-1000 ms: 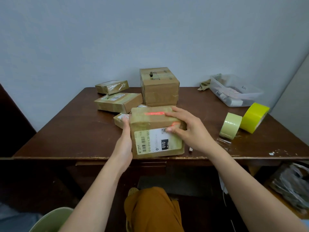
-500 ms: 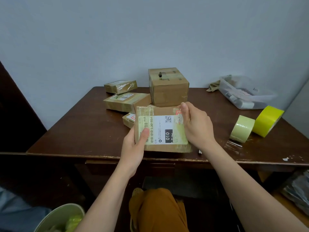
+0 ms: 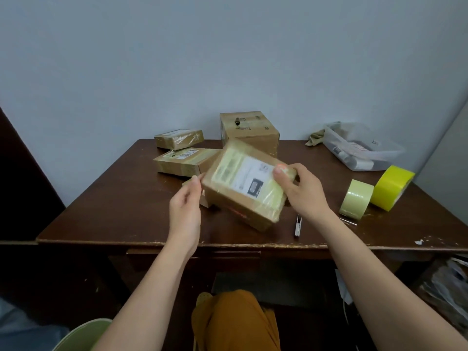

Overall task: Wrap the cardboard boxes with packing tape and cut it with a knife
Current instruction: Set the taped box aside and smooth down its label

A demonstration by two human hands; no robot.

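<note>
Cardboard box held tilted above the surface, label blurred, long axis running far-left to near-right, right hand grip closed on its far-right edge, left hand touching its left corner, grip unclear.

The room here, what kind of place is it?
Probably a home parcel-packing corner: a worn wooden desk against a bare wall, taped cardboard boxes, and two tape rolls.
</note>
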